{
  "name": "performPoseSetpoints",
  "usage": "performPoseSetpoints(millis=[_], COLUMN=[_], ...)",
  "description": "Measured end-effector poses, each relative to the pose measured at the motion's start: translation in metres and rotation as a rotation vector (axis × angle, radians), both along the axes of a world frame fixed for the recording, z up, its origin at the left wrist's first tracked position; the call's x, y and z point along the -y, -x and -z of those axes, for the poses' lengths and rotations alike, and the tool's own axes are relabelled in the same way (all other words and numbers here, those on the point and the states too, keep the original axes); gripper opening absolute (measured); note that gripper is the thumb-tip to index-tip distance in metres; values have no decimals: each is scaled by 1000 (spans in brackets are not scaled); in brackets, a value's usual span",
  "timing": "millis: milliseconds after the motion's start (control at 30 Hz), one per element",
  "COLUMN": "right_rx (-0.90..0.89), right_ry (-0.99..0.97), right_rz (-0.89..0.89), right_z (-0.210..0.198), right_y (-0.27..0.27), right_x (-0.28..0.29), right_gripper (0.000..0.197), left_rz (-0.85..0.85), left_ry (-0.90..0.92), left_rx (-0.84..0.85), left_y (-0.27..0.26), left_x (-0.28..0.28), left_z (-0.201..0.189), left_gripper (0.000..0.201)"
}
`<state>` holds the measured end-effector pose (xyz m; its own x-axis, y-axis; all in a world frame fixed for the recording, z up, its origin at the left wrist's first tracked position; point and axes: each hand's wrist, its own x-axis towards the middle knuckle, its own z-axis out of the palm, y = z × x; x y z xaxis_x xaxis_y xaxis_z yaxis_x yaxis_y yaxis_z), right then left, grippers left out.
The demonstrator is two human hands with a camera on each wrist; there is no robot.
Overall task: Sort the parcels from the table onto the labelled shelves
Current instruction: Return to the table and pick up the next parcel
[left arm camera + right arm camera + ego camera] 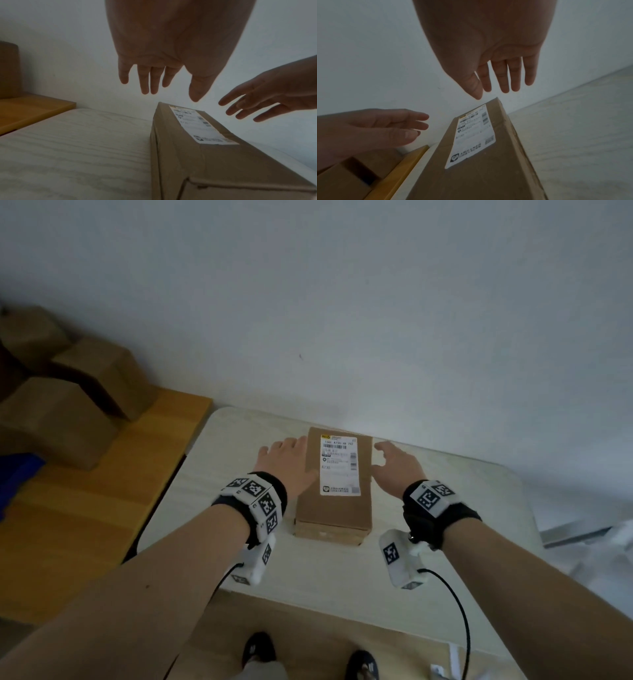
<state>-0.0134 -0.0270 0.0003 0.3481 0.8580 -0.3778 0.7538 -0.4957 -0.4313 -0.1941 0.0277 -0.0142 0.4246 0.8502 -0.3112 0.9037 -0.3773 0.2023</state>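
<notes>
A: The parcel [334, 491] is a long brown carton. It lies flat on the pale bench [445, 542], near the wall, with its white label [339, 465] facing up.

B: And the grip of each hand?

A: The left hand [286, 462] is beside the left long edge of the parcel and the right hand [397, 463] is beside the right one. Both are spread, with straight fingers, and neither holds anything. From the head view the left hand seems to touch the carton. The left wrist view shows its fingers [147, 81] in the air above the carton, apart from it. The right wrist view shows the same for the right fingers [505, 75].

B: What does only the head view give?

A: The wooden surface [102, 491] to the left of the bench, with other brown boxes [58, 419] on it, and something blue [17, 474] cut off at the edge. Also the person's shoes [258, 648] below.

B: What is hard to read?

A: The small print on the label is blurred. In the right wrist view I can read "A730", nothing more. The pictures are dim. No labelled shelf can be made out in any view.
</notes>
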Motion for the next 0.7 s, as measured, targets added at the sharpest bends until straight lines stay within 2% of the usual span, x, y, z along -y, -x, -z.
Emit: performPoseSetpoints(millis=[133,367,533,700], right_rx=[-72,-124,-226,-362], right_ry=[45,210,227,226], right_rz=[149,164,174,204], right_z=[9,38,59,76], right_y=[1,-11,-21,-30], right_x=[-3,-6,-7,-10], right_gripper=[68,73,69,70], left_rz=[23,-43,-179,-398], left_ry=[69,226,376,605], left_rx=[36,109,176,384], left_y=[1,-9,-14,-17], left_x=[-13,-21,-31,-32], left_z=[19,46,61,68], left_gripper=[73,76,64,67])
